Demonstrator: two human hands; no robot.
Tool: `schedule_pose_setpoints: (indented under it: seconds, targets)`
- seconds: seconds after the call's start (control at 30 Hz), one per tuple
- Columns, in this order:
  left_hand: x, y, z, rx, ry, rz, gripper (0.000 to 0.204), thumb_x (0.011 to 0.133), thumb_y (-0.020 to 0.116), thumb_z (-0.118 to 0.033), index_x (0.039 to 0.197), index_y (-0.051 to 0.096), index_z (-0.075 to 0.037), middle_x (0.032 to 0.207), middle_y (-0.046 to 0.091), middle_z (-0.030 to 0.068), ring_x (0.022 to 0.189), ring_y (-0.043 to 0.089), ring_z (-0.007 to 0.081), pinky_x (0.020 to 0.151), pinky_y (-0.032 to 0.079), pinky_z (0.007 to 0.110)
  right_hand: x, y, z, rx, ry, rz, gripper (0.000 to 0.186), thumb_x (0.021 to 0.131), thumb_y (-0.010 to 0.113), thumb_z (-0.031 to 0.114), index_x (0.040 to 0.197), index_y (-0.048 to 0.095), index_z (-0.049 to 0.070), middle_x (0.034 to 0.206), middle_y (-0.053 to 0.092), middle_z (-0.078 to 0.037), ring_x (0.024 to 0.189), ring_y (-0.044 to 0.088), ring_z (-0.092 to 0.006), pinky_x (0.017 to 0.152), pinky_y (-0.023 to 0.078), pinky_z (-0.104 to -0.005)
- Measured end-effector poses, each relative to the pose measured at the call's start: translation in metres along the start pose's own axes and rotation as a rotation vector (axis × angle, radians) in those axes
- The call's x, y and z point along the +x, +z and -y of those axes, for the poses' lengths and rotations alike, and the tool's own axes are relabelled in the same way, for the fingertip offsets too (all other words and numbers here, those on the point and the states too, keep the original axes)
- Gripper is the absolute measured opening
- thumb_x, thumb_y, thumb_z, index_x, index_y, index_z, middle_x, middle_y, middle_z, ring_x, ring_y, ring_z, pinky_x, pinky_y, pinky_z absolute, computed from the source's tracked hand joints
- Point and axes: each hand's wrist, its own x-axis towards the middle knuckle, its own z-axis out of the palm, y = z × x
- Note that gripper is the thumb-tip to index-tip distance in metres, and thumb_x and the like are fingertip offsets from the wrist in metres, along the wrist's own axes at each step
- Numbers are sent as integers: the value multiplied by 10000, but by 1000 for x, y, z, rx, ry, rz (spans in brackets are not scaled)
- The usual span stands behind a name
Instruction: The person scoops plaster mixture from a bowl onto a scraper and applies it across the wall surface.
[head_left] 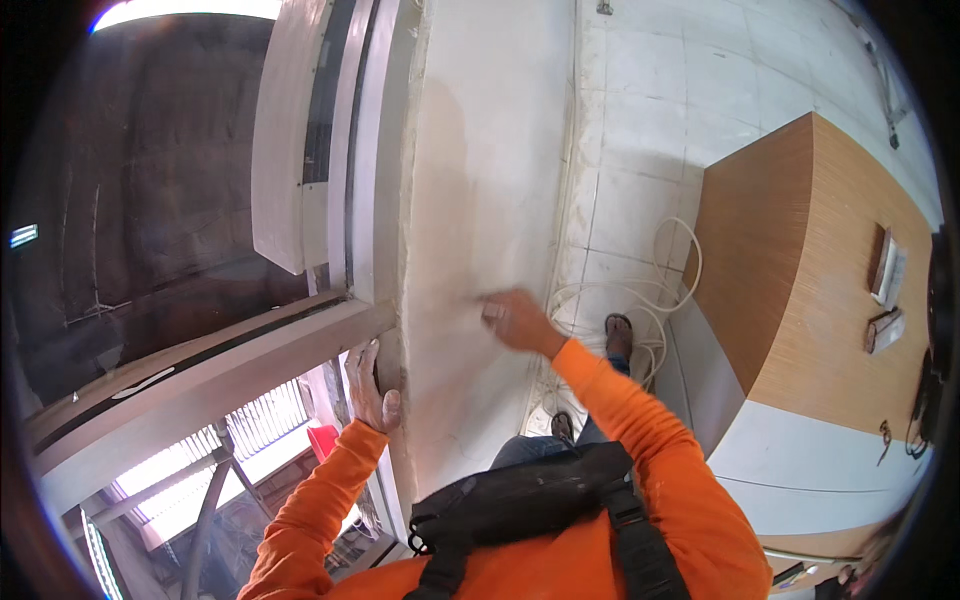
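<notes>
My left hand (370,390) rests open against the pale window frame (385,275) at its inner corner, fingers pointing up and dusted white. My right hand (515,320), blurred by motion, is closed around a small greyish block (493,311) at the pale plastered wall strip (470,150) right of the frame; whether the block touches the surface is hard to tell. Both forearms have orange sleeves.
A wooden cabinet (760,250) with white lower panels stands at the right, two small items (882,270) on it. A pale hose (690,250) loops on the tiled floor (640,80) by my sandalled feet (618,330). Dark glass (150,200) fills the upper left.
</notes>
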Motion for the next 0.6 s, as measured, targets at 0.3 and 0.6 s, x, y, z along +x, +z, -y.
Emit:
schedule_pose_setpoints:
  seconds: [0.3,0.6]
  targets:
    - [4,5,1,39,32,10,867,893,289,-676,1300,433,76,1278,442,289,1202,416,428,1046,305,501,220,-240,-17,109,-77,-387,414,762,509,56,1154,620,-14,1063,667,-147,960,617,-221,898,465,-317]
    - [16,-9,-21,-91,-111,19,863,884,314,-669,1292,441,81,1245,465,300,1189,428,437,1037,318,508,73,-80,-10,-88,-171,-19,427,786,568,-56,1162,655,127,1140,662,-105,1015,639,-238,913,491,-336]
